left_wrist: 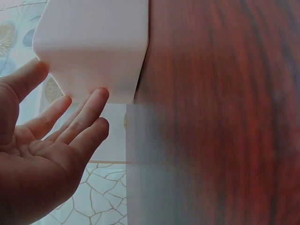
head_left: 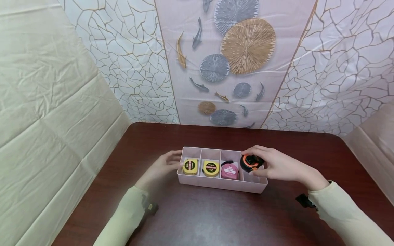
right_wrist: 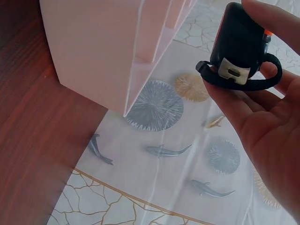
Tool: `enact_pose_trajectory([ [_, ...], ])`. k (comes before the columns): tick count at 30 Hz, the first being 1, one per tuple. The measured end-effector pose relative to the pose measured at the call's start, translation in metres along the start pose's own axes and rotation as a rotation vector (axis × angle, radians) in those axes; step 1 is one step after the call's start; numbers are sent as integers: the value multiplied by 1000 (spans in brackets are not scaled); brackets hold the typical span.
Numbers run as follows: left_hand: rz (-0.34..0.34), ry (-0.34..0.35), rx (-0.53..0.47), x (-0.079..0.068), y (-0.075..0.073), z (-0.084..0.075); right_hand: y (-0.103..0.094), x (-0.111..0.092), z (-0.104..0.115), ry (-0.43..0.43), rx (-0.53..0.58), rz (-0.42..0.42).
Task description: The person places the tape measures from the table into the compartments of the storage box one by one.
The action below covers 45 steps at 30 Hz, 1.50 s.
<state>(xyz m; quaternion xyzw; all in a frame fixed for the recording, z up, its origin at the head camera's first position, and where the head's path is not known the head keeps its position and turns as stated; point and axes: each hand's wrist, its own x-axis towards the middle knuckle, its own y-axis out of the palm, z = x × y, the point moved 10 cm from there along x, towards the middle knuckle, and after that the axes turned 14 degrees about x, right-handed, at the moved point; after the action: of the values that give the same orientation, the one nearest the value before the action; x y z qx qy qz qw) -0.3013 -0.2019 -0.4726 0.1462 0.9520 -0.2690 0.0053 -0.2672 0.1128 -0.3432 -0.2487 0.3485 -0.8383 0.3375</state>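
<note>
A pale pink divided box [head_left: 221, 183] stands on the table. From left to right its compartments hold a yellow tape measure [head_left: 190, 166], a second yellow tape measure [head_left: 211, 168] and a pink tape measure [head_left: 230, 171]. My right hand [head_left: 274, 164] grips a black and orange tape measure [head_left: 250, 163] over the rightmost compartment. In the right wrist view this tape measure [right_wrist: 239, 40] shows its metal end hook and black wrist strap, above the box's rim. At the box's left end, my left hand [head_left: 164, 167] touches the end wall with extended fingers [left_wrist: 86, 115].
The dark reddish-brown table [head_left: 197, 218] extends around the box. Behind its back edge hangs a patterned cloth [head_left: 215, 92] with fish and round leaf shapes. Plain cream cloth [head_left: 55, 112] hangs along the left side.
</note>
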Motion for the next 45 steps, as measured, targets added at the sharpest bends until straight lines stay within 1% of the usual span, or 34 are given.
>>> enact_pose_trajectory([
  [2,-1,-8,0,0,0,2,2,0,-2,3,-5,10],
  [9,-8,14,9,-1,-1,0,11,1,-10,37,-16,65],
  [14,-15,-11,15,-1,-2,1,19,2,-12,64,-23,107],
  [19,-19,-17,34,0,-3,0,25,3,-13,86,-68,135],
  [24,-13,-27,34,0,-2,2,29,4,-12,74,-93,152],
  [34,-3,-24,-23,-1,0,3,30,7,-14,56,-114,155],
  [42,6,39,-21,0,-1,-3,30,5,-20,81,-74,170],
  [45,8,30,-16,-1,-1,-2,30,4,-22,81,-66,170],
])
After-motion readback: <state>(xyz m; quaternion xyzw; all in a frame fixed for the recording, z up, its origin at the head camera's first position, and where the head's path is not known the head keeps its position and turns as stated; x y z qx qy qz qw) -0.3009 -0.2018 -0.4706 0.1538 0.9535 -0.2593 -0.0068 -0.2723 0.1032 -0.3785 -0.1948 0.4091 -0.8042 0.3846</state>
